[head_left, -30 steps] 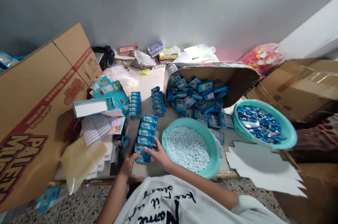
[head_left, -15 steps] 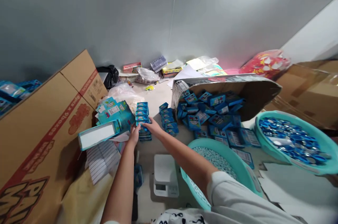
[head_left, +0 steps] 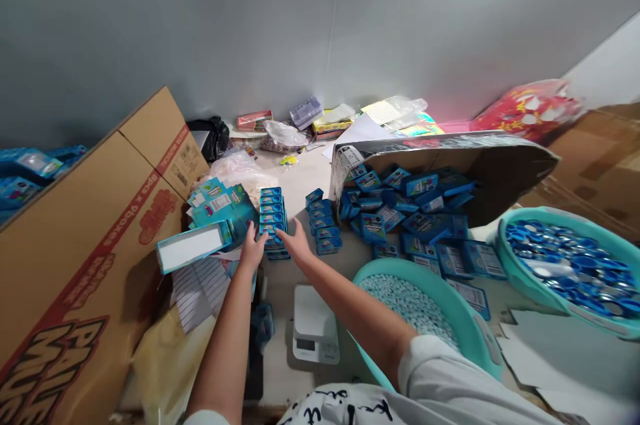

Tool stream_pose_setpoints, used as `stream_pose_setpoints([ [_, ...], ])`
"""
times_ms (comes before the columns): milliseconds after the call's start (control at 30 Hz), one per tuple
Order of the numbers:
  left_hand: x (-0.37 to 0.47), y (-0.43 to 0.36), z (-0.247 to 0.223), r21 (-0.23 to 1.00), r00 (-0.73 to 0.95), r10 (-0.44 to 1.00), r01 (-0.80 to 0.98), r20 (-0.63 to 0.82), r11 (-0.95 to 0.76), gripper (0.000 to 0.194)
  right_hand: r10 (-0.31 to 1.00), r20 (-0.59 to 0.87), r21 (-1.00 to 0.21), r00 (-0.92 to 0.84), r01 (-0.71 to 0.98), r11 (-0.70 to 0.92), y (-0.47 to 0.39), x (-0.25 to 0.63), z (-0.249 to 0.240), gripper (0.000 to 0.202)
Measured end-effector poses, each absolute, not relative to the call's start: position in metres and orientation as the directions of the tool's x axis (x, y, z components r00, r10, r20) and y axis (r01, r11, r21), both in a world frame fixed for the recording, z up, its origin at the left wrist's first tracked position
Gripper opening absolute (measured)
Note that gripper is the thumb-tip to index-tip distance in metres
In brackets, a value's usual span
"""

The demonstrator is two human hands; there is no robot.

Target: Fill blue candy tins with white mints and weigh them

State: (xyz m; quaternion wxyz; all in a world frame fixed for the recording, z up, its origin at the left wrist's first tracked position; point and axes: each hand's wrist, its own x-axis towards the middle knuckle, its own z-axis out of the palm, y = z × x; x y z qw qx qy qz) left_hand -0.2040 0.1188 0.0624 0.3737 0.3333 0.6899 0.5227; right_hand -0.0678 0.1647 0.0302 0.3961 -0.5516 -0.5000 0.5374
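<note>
A stacked row of small blue packs [head_left: 271, 209] stands on the table in front of me. My left hand [head_left: 253, 250] is at its near left side, fingers pointing up and apart, the thumb close to the packs. At the right side is my right hand [head_left: 299, 245], its fingers spread away from the row and its thumb tip at the near packs; whether it touches them I cannot tell. A second, shorter row of blue packs [head_left: 325, 225] lies just right of that hand. Left of my left hand are flat blue printed cartons [head_left: 217, 205] and an open blue display box [head_left: 193, 247].
A tipped cardboard box [head_left: 493, 171] spills blue packs at the right. Nearer stand a teal basin [head_left: 477, 338] of small pale candies and another teal basin [head_left: 533, 291] of blue items. A white scale [head_left: 314, 321] sits before me. A large carton [head_left: 125, 211] bounds the left.
The fingers of my right hand have come off the row of packs and spread to the right. My left hand's fingers have loosened too. The view has shifted slightly.
</note>
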Motion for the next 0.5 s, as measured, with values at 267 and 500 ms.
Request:
stream_pose_setpoints([
  [267, -0.326, 0.029, 0.168, 0.675, -0.848, 0.493, 0.480, 0.194, 0.560, 0.059, 0.973, 0.065, -0.992, -0.220, 0.088, 0.086, 0.011, 0.034, 0.008, 0.042],
  [500, -0.367, 0.011, 0.170, 0.391, -0.884, 0.466, 0.444, 0.043, 0.806, 0.027, 0.951, 0.198, -0.970, -0.236, 0.095, 0.225, -0.045, 0.094, 0.012, 0.019],
])
